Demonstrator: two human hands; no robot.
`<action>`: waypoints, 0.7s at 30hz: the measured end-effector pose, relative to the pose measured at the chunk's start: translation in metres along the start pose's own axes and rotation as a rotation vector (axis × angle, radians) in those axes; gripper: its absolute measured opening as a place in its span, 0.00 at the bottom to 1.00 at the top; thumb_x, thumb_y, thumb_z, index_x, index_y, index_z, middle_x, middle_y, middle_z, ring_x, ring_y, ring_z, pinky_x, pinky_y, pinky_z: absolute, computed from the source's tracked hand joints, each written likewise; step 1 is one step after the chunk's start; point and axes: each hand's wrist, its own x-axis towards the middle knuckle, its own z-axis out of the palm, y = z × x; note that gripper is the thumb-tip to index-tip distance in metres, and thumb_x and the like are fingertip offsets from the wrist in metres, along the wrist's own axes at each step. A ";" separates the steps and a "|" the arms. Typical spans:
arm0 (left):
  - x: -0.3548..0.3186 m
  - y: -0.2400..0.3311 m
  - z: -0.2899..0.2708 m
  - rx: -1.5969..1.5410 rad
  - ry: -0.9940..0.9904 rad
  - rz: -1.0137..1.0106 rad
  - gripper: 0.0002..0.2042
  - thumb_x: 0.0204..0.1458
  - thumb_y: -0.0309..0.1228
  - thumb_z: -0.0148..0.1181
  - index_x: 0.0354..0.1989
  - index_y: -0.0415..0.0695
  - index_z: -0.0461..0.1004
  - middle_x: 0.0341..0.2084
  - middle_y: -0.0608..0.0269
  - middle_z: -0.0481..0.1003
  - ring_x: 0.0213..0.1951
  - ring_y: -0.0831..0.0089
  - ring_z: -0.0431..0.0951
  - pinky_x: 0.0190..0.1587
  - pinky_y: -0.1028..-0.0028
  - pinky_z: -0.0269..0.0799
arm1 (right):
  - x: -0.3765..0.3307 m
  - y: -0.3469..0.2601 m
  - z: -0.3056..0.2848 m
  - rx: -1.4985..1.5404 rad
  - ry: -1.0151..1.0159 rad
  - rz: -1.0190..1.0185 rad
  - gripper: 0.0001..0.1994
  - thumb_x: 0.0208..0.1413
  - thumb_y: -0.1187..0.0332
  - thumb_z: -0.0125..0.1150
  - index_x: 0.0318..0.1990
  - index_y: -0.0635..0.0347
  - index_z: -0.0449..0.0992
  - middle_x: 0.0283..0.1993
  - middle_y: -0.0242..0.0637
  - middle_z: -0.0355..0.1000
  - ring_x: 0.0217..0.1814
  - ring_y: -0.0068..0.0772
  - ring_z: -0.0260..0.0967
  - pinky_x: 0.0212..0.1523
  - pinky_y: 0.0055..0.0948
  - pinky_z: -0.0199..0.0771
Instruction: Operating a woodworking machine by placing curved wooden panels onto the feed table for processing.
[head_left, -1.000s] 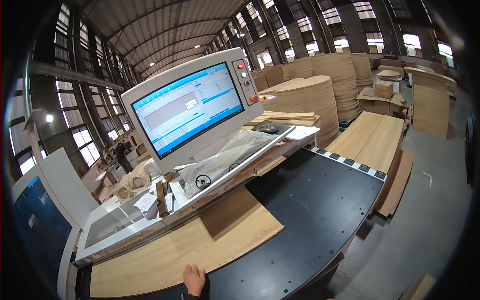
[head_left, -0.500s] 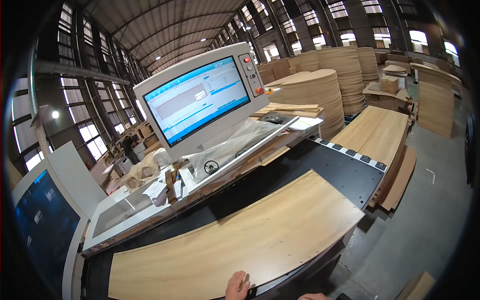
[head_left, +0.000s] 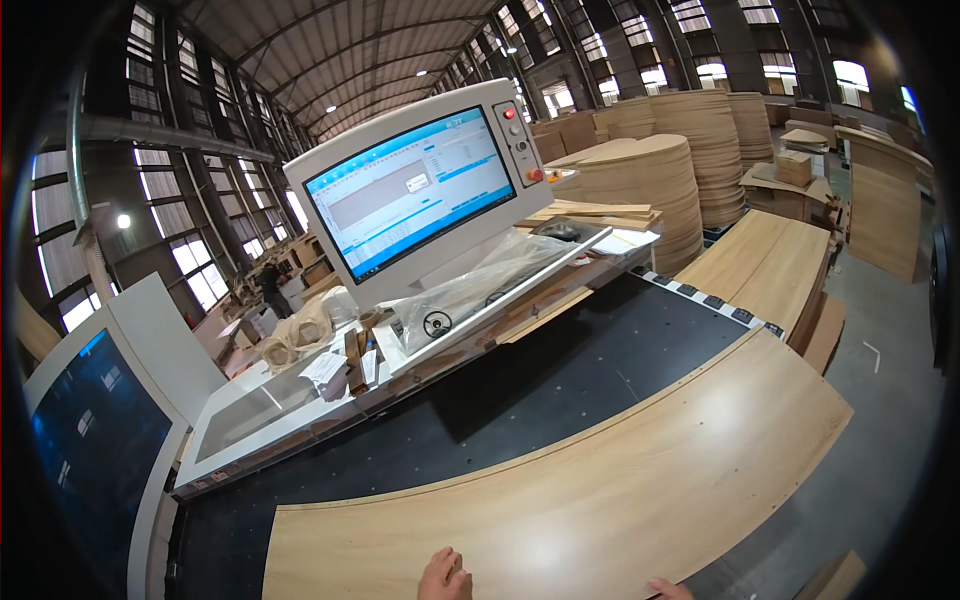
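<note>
A long wood-grain panel [head_left: 600,490] lies slantwise across the near side of a dark machine table [head_left: 520,400]. Its right end reaches past the table's edge. My left hand [head_left: 443,577] rests on the panel's top face at the bottom of the view, fingers extended and slightly bent, with nothing in them. Farther right, my right hand [head_left: 668,589] is at the panel's near edge, its fingers over the rim. Only part of that hand shows; the thumb is hidden.
Beyond the table stands a control monitor [head_left: 410,190] with buttons. Plastic film [head_left: 470,300] and papers [head_left: 325,372] lie on the ledge below it. Stacked boards [head_left: 765,265] stand at the right, with tall rounded stacks [head_left: 650,190] behind. A dark screen panel [head_left: 100,450] stands at left.
The panel has shifted right and toward me, uncovering more of the dark table. My left hand has moved slightly left, and my right hand has come farther into view at the panel's edge.
</note>
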 end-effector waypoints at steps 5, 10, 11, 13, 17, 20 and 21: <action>0.034 -0.059 -0.025 -0.126 -0.002 -0.191 0.17 0.46 0.35 0.51 0.40 0.35 0.69 0.40 0.43 0.69 0.44 0.52 0.68 0.47 0.65 0.63 | -0.027 -0.050 -0.013 -0.236 0.186 0.068 0.12 0.53 0.62 0.51 0.33 0.63 0.72 0.20 0.27 0.66 0.20 0.19 0.62 0.19 0.18 0.60; 0.081 -0.117 -0.046 -0.065 0.090 -0.329 0.16 0.42 0.32 0.53 0.39 0.35 0.70 0.35 0.48 0.72 0.38 0.55 0.72 0.42 0.71 0.68 | -0.017 -0.045 -0.013 -0.352 0.243 -0.109 0.10 0.53 0.63 0.51 0.25 0.56 0.72 0.12 0.18 0.55 0.11 0.13 0.51 0.12 0.16 0.47; 0.091 -0.114 -0.053 0.038 0.129 -0.298 0.16 0.42 0.31 0.54 0.39 0.35 0.69 0.36 0.48 0.72 0.40 0.55 0.71 0.44 0.70 0.66 | -0.015 -0.043 -0.017 -0.395 0.261 -0.122 0.09 0.53 0.64 0.52 0.25 0.56 0.73 0.12 0.19 0.55 0.12 0.13 0.50 0.12 0.16 0.46; 0.103 -0.121 -0.060 0.283 0.286 -0.089 0.17 0.41 0.30 0.54 0.41 0.36 0.69 0.40 0.48 0.69 0.45 0.55 0.67 0.49 0.65 0.61 | -0.008 -0.043 -0.030 -0.290 0.211 -0.041 0.08 0.52 0.64 0.52 0.28 0.58 0.73 0.15 0.22 0.59 0.15 0.15 0.55 0.15 0.17 0.52; 0.130 -0.103 -0.070 0.556 0.517 0.048 0.15 0.40 0.31 0.55 0.39 0.41 0.70 0.38 0.52 0.69 0.48 0.54 0.61 0.50 0.62 0.57 | 0.041 -0.002 -0.094 -0.019 0.150 0.011 0.11 0.51 0.66 0.53 0.37 0.66 0.72 0.32 0.34 0.70 0.29 0.26 0.66 0.28 0.25 0.67; 0.152 -0.080 -0.084 0.643 0.222 0.140 0.12 0.42 0.35 0.53 0.31 0.40 0.73 0.31 0.52 0.72 0.41 0.54 0.67 0.43 0.60 0.60 | 0.044 0.003 -0.110 -0.064 0.085 0.057 0.13 0.51 0.67 0.53 0.39 0.69 0.70 0.43 0.41 0.69 0.39 0.33 0.66 0.39 0.31 0.68; 0.162 -0.097 -0.073 0.487 0.159 0.075 0.13 0.44 0.38 0.50 0.23 0.40 0.73 0.23 0.52 0.73 0.32 0.54 0.70 0.36 0.59 0.62 | 0.044 0.005 -0.112 -0.054 0.080 0.056 0.13 0.51 0.67 0.53 0.39 0.69 0.70 0.43 0.42 0.69 0.39 0.33 0.66 0.39 0.31 0.68</action>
